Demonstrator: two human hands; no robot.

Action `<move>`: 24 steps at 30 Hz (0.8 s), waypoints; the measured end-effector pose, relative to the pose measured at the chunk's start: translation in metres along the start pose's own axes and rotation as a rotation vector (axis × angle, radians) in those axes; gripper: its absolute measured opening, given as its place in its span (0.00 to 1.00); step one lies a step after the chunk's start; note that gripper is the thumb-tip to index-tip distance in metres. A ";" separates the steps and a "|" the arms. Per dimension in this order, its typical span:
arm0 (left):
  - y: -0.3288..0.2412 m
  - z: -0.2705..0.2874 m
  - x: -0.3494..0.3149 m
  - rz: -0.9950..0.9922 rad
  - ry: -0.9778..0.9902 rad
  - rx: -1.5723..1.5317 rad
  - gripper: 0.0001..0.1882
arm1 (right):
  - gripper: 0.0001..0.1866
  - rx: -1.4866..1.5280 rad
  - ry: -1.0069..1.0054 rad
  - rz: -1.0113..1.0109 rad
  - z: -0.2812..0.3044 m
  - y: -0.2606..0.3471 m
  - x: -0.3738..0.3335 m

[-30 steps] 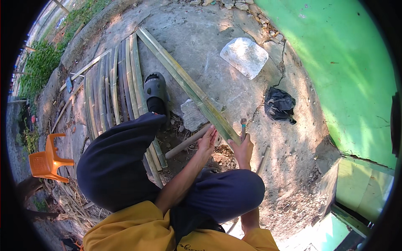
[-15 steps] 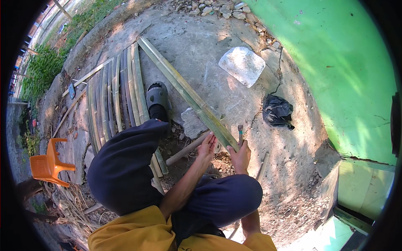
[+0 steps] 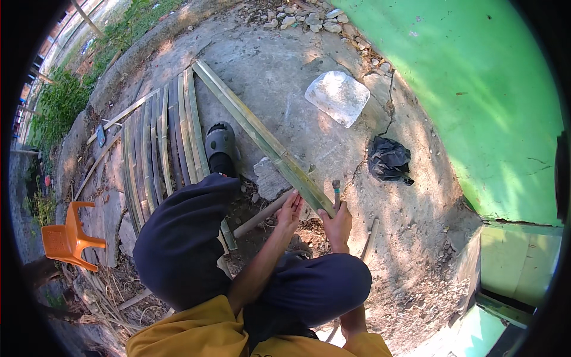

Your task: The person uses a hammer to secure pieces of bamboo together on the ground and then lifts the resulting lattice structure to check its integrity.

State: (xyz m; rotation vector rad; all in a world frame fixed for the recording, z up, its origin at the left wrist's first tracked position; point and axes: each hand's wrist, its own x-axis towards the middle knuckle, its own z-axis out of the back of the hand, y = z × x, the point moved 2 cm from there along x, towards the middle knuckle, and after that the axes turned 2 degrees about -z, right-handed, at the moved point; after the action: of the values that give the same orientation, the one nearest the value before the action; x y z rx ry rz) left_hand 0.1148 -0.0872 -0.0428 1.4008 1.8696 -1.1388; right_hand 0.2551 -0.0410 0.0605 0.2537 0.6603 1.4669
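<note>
Right hand grips the bamboo near end, likely for control; left hand, fingers outstretched, seemingly steadies its side.

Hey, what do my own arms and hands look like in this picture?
Both your left hand and right hand are bare, without gloves. The mustard-yellow sleeves leave your forearms uncovered. I see no watch or bracelet on the wrists. A dark navy trouser leg hides part of the right forearm.
</note>
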 end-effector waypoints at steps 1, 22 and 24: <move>0.001 0.001 0.001 0.006 0.006 -0.025 0.16 | 0.26 -0.001 -0.008 -0.017 0.000 -0.001 0.000; 0.016 0.012 0.017 -0.100 -0.055 0.026 0.17 | 0.26 -0.073 0.038 -0.039 -0.009 -0.009 0.005; 0.017 0.014 0.019 -0.095 -0.060 0.038 0.17 | 0.26 -0.088 0.022 -0.016 -0.013 -0.012 0.005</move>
State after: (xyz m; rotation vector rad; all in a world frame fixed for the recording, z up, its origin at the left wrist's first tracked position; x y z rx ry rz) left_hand 0.1238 -0.0883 -0.0702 1.2952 1.8990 -1.2545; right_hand 0.2575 -0.0401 0.0427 0.1637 0.6132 1.4809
